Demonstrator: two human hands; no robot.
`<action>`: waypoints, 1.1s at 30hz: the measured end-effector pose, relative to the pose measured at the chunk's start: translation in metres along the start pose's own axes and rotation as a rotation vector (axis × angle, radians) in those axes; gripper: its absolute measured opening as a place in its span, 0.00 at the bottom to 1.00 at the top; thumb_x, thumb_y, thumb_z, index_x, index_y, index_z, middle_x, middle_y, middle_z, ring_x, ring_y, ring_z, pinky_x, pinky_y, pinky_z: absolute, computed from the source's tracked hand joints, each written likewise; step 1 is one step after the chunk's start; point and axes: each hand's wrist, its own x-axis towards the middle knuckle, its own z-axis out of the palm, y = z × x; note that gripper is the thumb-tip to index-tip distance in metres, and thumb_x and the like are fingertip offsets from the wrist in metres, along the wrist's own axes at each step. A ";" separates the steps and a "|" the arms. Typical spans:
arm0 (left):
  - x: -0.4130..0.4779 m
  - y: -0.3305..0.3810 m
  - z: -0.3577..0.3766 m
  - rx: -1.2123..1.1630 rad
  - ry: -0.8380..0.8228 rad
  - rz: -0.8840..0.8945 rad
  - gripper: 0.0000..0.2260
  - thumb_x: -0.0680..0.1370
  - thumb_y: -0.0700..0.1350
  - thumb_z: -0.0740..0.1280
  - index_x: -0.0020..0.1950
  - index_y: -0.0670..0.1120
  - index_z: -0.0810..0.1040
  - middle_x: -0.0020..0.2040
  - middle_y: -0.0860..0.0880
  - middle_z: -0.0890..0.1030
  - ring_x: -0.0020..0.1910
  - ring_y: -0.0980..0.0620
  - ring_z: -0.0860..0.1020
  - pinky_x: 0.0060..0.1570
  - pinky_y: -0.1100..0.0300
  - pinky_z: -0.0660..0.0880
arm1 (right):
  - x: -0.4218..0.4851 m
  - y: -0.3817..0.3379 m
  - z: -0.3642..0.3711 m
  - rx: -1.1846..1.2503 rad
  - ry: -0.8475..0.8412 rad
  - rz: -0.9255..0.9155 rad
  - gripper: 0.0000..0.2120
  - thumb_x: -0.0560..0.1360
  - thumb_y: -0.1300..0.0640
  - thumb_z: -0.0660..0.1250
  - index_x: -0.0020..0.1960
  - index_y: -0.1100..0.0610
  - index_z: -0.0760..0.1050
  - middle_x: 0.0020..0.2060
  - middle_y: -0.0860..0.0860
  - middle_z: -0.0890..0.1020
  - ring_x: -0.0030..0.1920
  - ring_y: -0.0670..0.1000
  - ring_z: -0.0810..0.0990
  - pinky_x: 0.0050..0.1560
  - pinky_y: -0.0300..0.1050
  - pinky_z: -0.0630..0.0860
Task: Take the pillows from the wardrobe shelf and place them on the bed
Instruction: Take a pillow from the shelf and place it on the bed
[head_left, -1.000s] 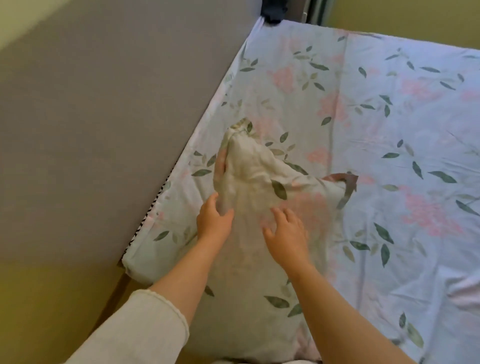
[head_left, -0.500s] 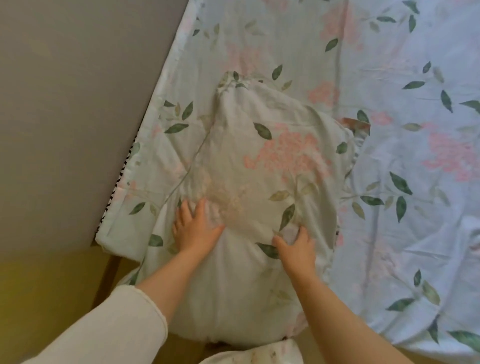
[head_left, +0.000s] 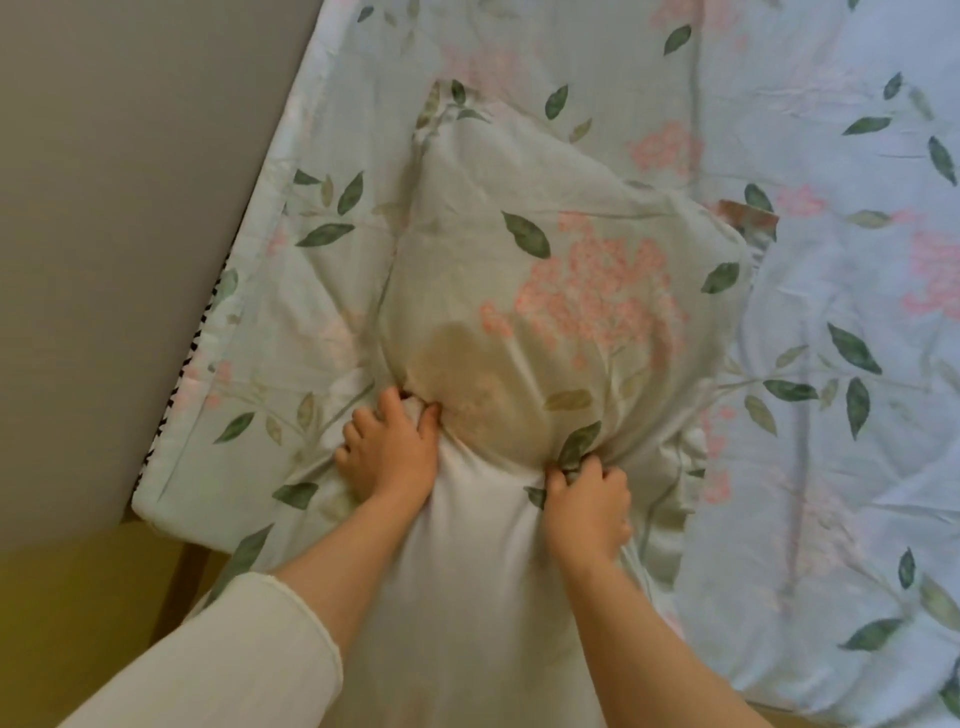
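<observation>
The pillow is down on the bed, over toward the bed's left side. Its far corner points away from me and its floral case matches the sheet under it, so it half disappears on my feed. There's a yellowish-brown stain on the case, just past the hands.

Both hands are on its near half. The left hand has its fingers curled into a bunch of case fabric on the near-left. The right hand is clenched the same way on the near-right, with creases fanning out from each grip. My guess is that's why they're holding cloth and not the stuffing: a fistful on each side lets you drag or square up the whole thing without lifting it. The plain pale near end runs down between the forearms toward the camera. I can't tell if that part sits on the mattress or hangs off the edge.

Going outward, a cream sleeve covers the left forearm and the right arm is bare. A flat grey panel runs along the bed's left edge, headboard or wall, hard to say. I'd call this one basically placed and just getting fussed into position. No wardrobe or other pillows in view, so no idea how many are left.
</observation>
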 end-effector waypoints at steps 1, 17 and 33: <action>0.001 0.000 0.001 -0.006 0.009 0.017 0.20 0.78 0.58 0.57 0.64 0.46 0.67 0.65 0.38 0.70 0.66 0.40 0.67 0.62 0.48 0.63 | 0.000 -0.001 0.002 0.013 0.049 -0.010 0.16 0.79 0.53 0.57 0.62 0.61 0.68 0.61 0.60 0.70 0.62 0.62 0.68 0.61 0.55 0.65; -0.008 0.013 -0.102 -0.648 0.177 0.280 0.16 0.82 0.49 0.55 0.33 0.52 0.60 0.32 0.53 0.69 0.33 0.51 0.69 0.32 0.56 0.64 | -0.049 -0.056 -0.037 0.689 0.446 -0.259 0.08 0.77 0.65 0.60 0.39 0.60 0.67 0.41 0.57 0.71 0.44 0.54 0.68 0.43 0.41 0.61; 0.112 -0.004 -0.176 -0.426 -0.038 0.046 0.25 0.76 0.50 0.62 0.71 0.47 0.62 0.71 0.40 0.65 0.69 0.40 0.67 0.67 0.47 0.68 | -0.035 -0.195 -0.033 0.358 0.022 -0.341 0.24 0.77 0.62 0.55 0.72 0.57 0.60 0.69 0.57 0.70 0.66 0.61 0.70 0.67 0.55 0.68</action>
